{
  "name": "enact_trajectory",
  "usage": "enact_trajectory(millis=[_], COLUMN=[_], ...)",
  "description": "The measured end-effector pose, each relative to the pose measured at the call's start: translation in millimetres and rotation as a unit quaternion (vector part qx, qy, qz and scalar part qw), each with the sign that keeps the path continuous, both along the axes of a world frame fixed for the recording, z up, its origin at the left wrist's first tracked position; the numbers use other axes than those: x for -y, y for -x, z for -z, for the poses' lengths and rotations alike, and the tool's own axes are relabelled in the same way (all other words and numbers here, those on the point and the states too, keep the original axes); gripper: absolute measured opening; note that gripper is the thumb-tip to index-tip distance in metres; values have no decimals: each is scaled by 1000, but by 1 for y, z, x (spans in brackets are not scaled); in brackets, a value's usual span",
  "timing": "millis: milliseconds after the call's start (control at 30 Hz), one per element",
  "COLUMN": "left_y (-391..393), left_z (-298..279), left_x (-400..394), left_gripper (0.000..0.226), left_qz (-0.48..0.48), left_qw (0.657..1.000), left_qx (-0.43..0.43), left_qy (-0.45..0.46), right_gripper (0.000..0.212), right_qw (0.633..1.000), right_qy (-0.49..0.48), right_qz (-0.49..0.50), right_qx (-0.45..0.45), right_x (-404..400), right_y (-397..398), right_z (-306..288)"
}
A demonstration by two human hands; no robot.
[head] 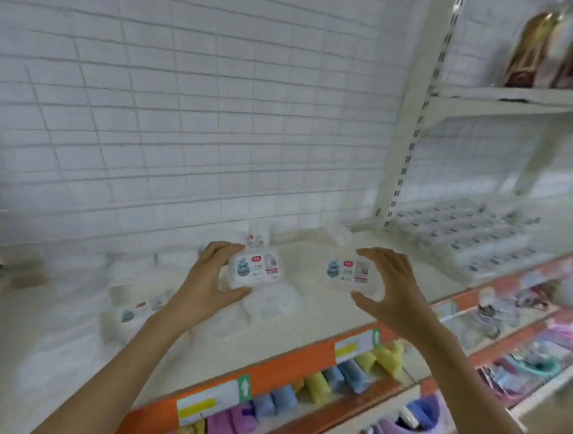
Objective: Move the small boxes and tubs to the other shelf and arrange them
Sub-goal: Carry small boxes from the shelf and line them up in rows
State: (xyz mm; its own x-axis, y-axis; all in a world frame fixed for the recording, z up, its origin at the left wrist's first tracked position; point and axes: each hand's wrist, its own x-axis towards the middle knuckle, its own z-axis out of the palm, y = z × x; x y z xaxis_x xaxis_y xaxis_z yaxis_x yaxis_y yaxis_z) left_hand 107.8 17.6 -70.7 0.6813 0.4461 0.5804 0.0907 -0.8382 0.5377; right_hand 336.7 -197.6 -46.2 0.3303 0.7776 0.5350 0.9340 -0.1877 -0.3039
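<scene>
Two small white rectangular plastic tubs with printed labels are held up side by side above the cream-coloured shelf top (306, 320), a little below the centre of the view. The left tub (255, 271) sits in the left hand (209, 279), whose fingers curl over its top edge at 12 o'clock while the thumb hooks under its lower edge at 6 o'clock, clamping the tub's left end. The right tub (348, 275) is in the right hand (396, 285), gripped the same way from the tub's 3 o'clock side: fingers arched over the top, thumb beneath, the span wide but closed onto the tub. The two tubs are near each other but apart, labels facing the camera. Below and at 9 o'clock of the left tub, more white tubs (131, 311) lie blurred on the shelf top, and one small labelled tub (256, 240) stands at 12 o'clock against the white brick-pattern wall (184, 112). At 3 o'clock, rows of small labelled tubs (470, 233) fill the neighbouring white metal shelf unit (413, 124). At 6 o'clock runs an orange shelf edge strip (287, 363), with rolled pastel towels (353, 373) under it.
</scene>
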Motion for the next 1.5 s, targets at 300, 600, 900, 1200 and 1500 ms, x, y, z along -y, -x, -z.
enact_trajectory(millis=[300,600,900,1200,1500], left_y=[-121,-209,-289,-363,-471], left_z=[18,50,57,53,37], left_x=[96,205,324,373,345], left_gripper=[76,78,83,80,74], left_qz=[187,235,224,223,186], left_qw=[981,968,967,966,979], left_qx=[-37,-44,-81,-107,-67], left_qy=[31,74,86,69,46], right_gripper=[70,66,70,70,67], right_qw=[975,961,957,942,957], right_qy=[15,-41,-52,-40,-30], right_qz=[195,238,233,265,229], right_qx=[-110,-135,-167,-203,-175], right_x=[170,304,419,466,429], right_y=[-30,-70,-139,-208,-333], right_z=[29,53,73,94,75])
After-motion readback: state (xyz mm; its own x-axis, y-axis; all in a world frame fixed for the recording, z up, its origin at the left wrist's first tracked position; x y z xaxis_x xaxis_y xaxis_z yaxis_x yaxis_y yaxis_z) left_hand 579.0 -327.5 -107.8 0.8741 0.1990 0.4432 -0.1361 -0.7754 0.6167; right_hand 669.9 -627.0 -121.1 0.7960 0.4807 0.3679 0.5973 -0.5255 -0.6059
